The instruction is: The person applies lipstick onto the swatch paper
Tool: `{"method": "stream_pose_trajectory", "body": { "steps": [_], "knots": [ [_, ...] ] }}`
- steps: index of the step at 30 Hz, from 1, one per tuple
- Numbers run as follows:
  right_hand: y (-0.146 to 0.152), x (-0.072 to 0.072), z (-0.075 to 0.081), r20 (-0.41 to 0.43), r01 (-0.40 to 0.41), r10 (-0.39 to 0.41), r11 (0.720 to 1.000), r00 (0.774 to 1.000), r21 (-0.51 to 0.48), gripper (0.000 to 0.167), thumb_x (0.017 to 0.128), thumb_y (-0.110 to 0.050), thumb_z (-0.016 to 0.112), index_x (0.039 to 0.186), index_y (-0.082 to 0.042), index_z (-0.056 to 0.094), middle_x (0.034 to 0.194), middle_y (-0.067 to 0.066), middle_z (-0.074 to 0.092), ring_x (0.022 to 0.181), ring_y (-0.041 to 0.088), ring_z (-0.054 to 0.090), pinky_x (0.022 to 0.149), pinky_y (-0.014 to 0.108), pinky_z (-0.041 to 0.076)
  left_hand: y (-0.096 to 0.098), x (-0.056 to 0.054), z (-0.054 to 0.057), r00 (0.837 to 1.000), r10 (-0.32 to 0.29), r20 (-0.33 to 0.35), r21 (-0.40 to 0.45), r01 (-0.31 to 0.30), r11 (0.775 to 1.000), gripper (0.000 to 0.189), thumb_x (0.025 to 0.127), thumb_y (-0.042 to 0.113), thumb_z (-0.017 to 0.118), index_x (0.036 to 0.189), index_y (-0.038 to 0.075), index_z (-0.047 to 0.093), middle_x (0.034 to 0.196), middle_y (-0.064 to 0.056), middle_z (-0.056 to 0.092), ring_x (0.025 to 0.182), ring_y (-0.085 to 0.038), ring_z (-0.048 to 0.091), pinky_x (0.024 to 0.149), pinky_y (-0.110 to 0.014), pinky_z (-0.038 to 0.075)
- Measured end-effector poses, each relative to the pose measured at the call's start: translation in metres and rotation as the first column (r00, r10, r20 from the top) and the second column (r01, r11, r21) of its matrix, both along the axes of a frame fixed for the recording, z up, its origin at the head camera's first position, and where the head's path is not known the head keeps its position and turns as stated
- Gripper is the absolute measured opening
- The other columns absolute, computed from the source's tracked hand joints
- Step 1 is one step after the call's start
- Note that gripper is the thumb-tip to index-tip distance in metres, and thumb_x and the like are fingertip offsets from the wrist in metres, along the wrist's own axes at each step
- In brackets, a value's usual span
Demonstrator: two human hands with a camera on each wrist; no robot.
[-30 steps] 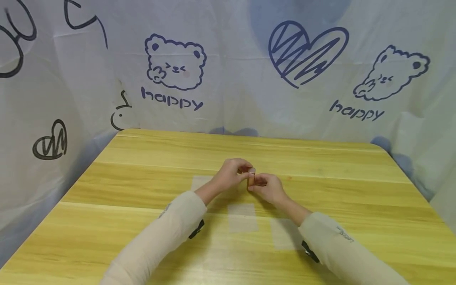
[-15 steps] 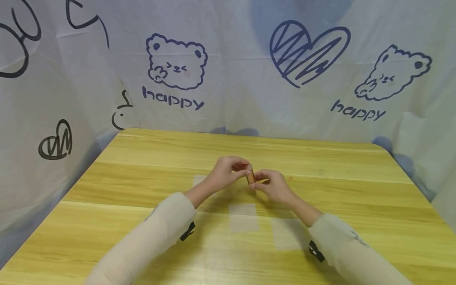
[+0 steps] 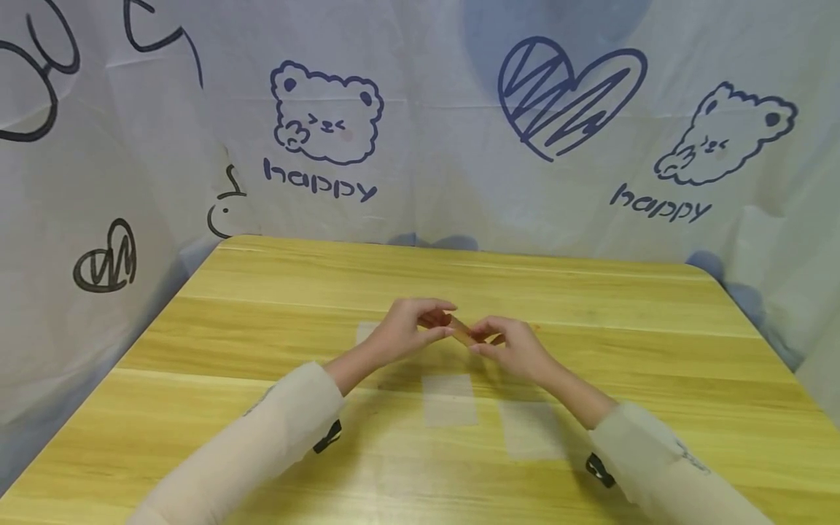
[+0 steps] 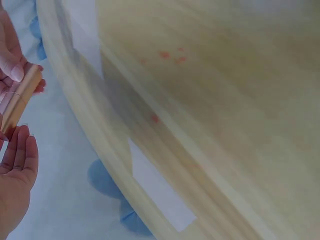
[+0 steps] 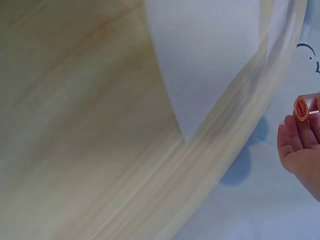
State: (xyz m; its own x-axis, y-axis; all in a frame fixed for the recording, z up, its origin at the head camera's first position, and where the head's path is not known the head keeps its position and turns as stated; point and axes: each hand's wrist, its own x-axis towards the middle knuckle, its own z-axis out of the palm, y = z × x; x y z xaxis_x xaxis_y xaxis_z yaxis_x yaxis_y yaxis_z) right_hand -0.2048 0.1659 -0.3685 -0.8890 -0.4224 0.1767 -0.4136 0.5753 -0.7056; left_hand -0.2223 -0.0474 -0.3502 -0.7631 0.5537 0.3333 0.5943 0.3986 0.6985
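A slim orange-gold lipstick (image 3: 462, 332) is held between my two hands over the table, tilted with its left end higher in the head view. My left hand (image 3: 400, 335) pinches the upper left end between thumb and fingers. The lower right end is in the pinch of my right hand (image 3: 517, 348). A thin seam runs around the lipstick (image 4: 22, 97) in the left wrist view. On its flat end in the right wrist view sits a round red label (image 5: 301, 108). Fingers cover parts of both ends.
Pale, thin square sheets lie on the wooden table (image 3: 262, 328): one sheet (image 3: 449, 400) in front of the hands, another sheet (image 3: 533, 430) near the right forearm, a third sheet (image 3: 366, 332) partly behind the left hand. White cloth (image 3: 446, 175) with drawings hangs behind.
The lipstick has gone from nearly upright to a strong tilt, its top leaning left. My left hand has moved left, and my right hand has shifted slightly right; both keep hold.
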Motion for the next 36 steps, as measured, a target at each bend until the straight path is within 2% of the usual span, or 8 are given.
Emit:
{"method": "stream_pose_trajectory", "body": {
  "steps": [8,16,20,28,36],
  "knots": [
    [0.003,0.004,0.000,-0.003,-0.018,0.018,0.999,1.000,0.037,0.015,0.085,-0.010,0.066,0.097,-0.001,0.067,0.092,0.011,0.070,0.087,0.023,0.063,0.072,0.033,0.053,-0.004,0.005,-0.006,1.000,-0.017,0.024,-0.032,0.018,0.999,0.028,0.085,0.009,0.066,0.108,-0.008,0.064,0.093,-0.016,0.070,0.083,-0.022,0.067,0.073,-0.020,0.055],
    [0.004,0.007,-0.001,-0.022,-0.066,0.067,0.996,0.998,0.061,0.013,0.084,-0.007,0.067,0.094,0.002,0.066,0.087,0.011,0.068,0.081,0.019,0.062,0.069,0.027,0.053,-0.008,0.009,-0.015,0.996,-0.024,0.084,-0.096,0.032,0.995,0.024,0.085,0.008,0.067,0.104,-0.006,0.066,0.092,-0.015,0.070,0.082,-0.019,0.067,0.072,-0.018,0.054],
    [0.004,0.009,-0.003,-0.013,-0.089,0.090,0.994,0.996,0.069,0.012,0.084,-0.007,0.066,0.093,0.001,0.066,0.085,0.010,0.068,0.079,0.016,0.061,0.067,0.023,0.052,-0.009,0.010,-0.019,0.996,-0.023,0.086,-0.122,0.033,0.992,0.024,0.085,0.009,0.067,0.104,-0.005,0.066,0.094,-0.014,0.070,0.084,-0.018,0.067,0.074,-0.019,0.054],
    [0.003,0.012,-0.003,-0.013,-0.087,0.089,0.991,0.996,0.103,0.011,0.084,-0.007,0.066,0.092,0.000,0.065,0.082,0.007,0.068,0.076,0.012,0.060,0.066,0.020,0.050,-0.008,0.010,-0.023,0.999,-0.024,0.028,-0.203,0.029,0.979,0.026,0.083,0.013,0.069,0.106,-0.001,0.067,0.098,-0.011,0.070,0.087,-0.019,0.065,0.078,-0.031,0.055],
    [0.002,0.012,-0.002,-0.017,-0.091,0.093,0.990,0.995,0.108,0.011,0.085,-0.007,0.066,0.093,0.001,0.066,0.082,0.007,0.068,0.075,0.011,0.059,0.066,0.020,0.050,0.002,0.009,-0.022,0.996,-0.075,-0.045,-0.284,0.060,0.957,0.027,0.083,0.014,0.070,0.104,-0.002,0.067,0.095,-0.010,0.070,0.087,-0.017,0.065,0.079,-0.028,0.054]
  ]
}}
